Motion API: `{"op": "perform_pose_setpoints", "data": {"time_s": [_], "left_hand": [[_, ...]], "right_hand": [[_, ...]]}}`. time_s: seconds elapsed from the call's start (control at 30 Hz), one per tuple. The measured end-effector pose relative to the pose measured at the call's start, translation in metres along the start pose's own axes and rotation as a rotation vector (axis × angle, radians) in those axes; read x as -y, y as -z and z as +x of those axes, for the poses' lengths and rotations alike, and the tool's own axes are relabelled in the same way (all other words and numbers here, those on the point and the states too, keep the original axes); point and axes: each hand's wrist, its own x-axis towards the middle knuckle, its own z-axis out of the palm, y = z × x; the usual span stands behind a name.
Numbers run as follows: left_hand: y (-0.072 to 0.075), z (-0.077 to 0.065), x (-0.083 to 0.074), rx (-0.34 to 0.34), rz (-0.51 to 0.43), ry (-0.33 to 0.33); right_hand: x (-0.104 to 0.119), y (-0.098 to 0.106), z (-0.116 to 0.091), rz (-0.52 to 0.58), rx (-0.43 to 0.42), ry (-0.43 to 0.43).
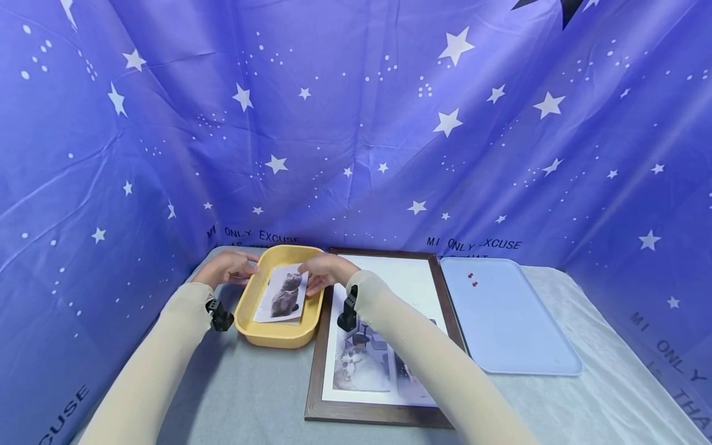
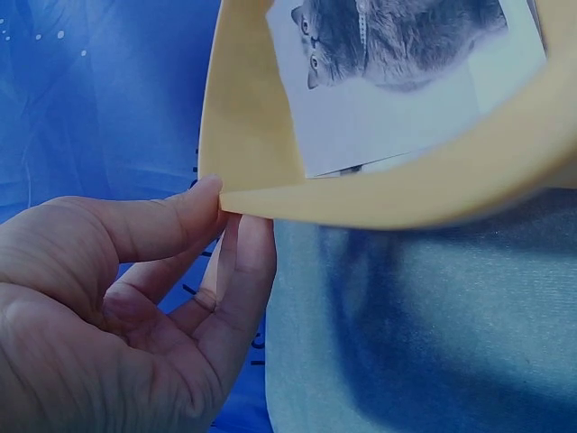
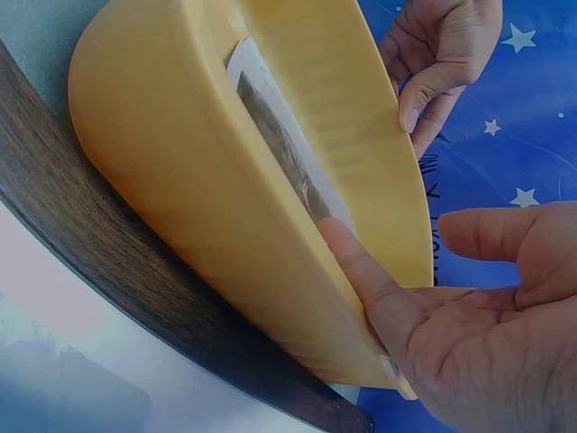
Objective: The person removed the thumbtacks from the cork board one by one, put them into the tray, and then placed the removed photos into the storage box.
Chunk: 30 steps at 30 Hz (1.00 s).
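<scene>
Head view, left of centre: my left hand (image 1: 227, 267) pinches the rim of the yellow tray (image 1: 278, 339); my right hand (image 1: 329, 271) lies over the opposite rim, fingers mostly straight, thumb apart, beside the cat photo (image 1: 286, 293) inside. Other photos (image 1: 361, 369) already lie in the wooden frame (image 1: 378, 413), lower centre; the cat one seems left to place.
</scene>
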Motion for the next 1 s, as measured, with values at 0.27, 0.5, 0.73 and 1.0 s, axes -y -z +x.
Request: {"op": "perform_pose_setpoints", "data": {"time_s": [0.27,0.5,0.73,1.0], "left_hand": [[0.0008,0.0005,0.0013,0.017,0.002,-0.014],[0.0002,0.0004,0.0009,0.019,-0.006,-0.008],[0.0008,-0.0001,0.0001,0.014,-0.006,0.0],[-0.0002,-0.0014,0.0007,0.014,-0.005,-0.008]], "right_hand": [[0.0002,-0.0004,0.0011,-0.038,0.003,0.007],[0.0002,-0.0015,-0.003,-0.059,0.0,0.011],[-0.0009,-0.0023,-0.0032,-0.073,0.012,0.025],[-0.0018,-0.0043,-0.0052,-0.087,-0.01,0.045]]}}
